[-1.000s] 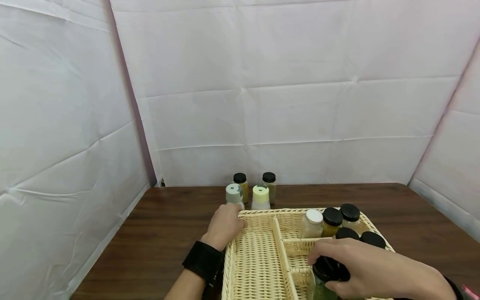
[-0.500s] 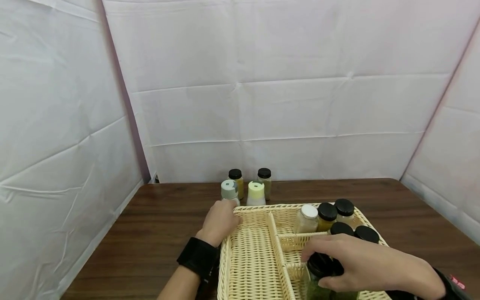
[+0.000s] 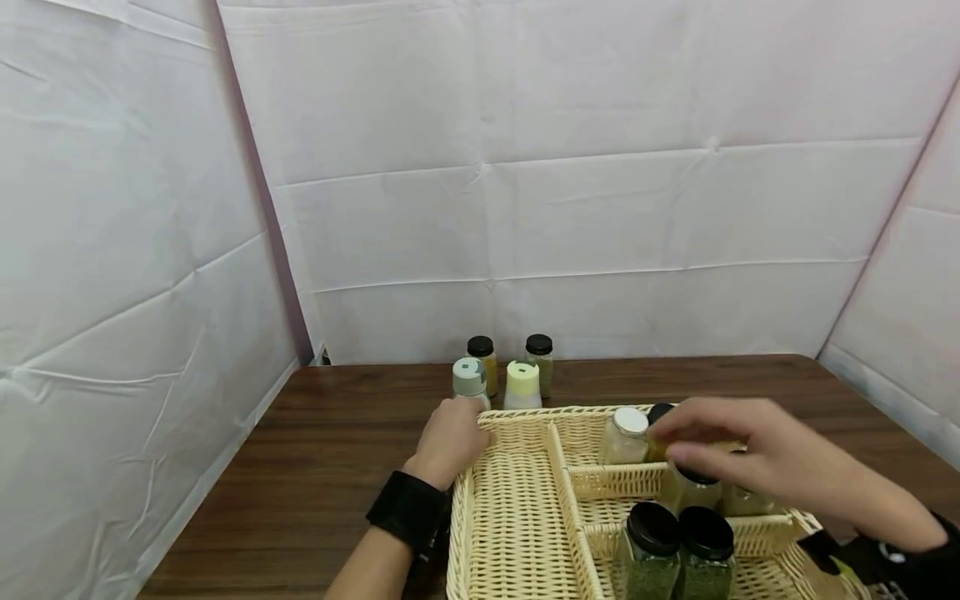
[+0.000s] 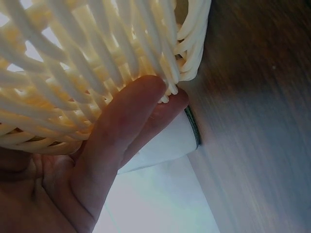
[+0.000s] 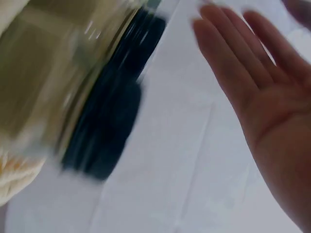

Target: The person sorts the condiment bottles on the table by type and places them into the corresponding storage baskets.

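A pale woven basket (image 3: 517, 517) with dividers lies on the table. At its far left corner my left hand (image 3: 450, 442) grips the rim; in the left wrist view the thumb (image 4: 121, 121) lies against the weave. My right hand (image 3: 757, 442) hovers over the far right compartments with nothing in it, fingers fairly straight in the right wrist view. Below stand two jars of green herbs (image 3: 651, 567) with black lids, side by side. A white-lidded jar (image 3: 627, 437) sits in the far compartment. Black-lidded jars (image 5: 104, 124) behind it are partly hidden by the hand.
Beyond the basket's far left rim stand a grey-capped bottle (image 3: 470, 379), a yellow-capped bottle (image 3: 522, 385) and two black-lidded jars (image 3: 540, 362). White sheeting (image 3: 585, 208) hangs along the back and sides of the brown table (image 3: 315, 450).
My right hand has let go of the green herb jar and risen away to the far right over the other jars. The left hand stays at the basket corner.
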`<state>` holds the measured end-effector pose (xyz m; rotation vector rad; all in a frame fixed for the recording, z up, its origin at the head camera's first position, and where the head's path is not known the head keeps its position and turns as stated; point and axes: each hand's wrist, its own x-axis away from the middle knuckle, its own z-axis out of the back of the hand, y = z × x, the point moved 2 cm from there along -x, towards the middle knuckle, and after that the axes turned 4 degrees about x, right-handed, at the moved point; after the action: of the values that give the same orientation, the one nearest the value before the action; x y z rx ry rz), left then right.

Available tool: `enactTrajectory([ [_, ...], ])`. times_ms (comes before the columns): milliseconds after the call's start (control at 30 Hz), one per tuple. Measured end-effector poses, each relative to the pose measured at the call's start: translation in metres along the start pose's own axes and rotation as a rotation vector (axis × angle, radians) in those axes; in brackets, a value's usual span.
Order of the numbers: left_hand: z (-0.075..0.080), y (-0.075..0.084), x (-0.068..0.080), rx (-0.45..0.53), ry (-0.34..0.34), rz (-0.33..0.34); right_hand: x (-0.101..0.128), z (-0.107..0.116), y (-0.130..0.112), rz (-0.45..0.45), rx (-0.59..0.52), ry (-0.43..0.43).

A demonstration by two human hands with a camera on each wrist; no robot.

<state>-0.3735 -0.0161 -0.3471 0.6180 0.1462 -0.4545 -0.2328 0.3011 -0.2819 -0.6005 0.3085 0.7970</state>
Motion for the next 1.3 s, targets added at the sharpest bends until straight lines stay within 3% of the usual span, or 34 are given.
enactTrajectory([
  [100,0.0,0.001,-0.002,-0.001,-0.007,-0.003,0.008,0.018,0.019,-0.16,0.079,0.175],
  [200,-0.001,0.002,-0.003,-0.007,-0.013,-0.01,0.018,0.029,0.042,-0.319,0.11,0.261],
  [333,-0.003,0.002,-0.003,-0.002,-0.004,-0.016,0.029,0.038,0.07,-0.464,0.076,0.278],
  [533,0.0,0.0,-0.002,0.0,0.001,-0.021,0.038,0.046,0.096,-0.56,0.053,0.28],
  [633,0.0,0.0,-0.001,-0.007,0.005,-0.026,0.046,0.042,0.111,-0.593,0.046,0.219],
  [933,0.002,0.001,-0.001,0.001,0.016,-0.016,0.056,0.017,0.154,-0.793,-0.156,-0.029],
  [1167,0.002,0.002,0.0,-0.007,0.013,-0.015,0.061,0.007,0.166,-0.808,-0.307,-0.079],
  [1300,0.001,0.001,0.002,-0.006,0.008,-0.011,0.064,0.003,0.168,-0.815,-0.303,-0.097],
])
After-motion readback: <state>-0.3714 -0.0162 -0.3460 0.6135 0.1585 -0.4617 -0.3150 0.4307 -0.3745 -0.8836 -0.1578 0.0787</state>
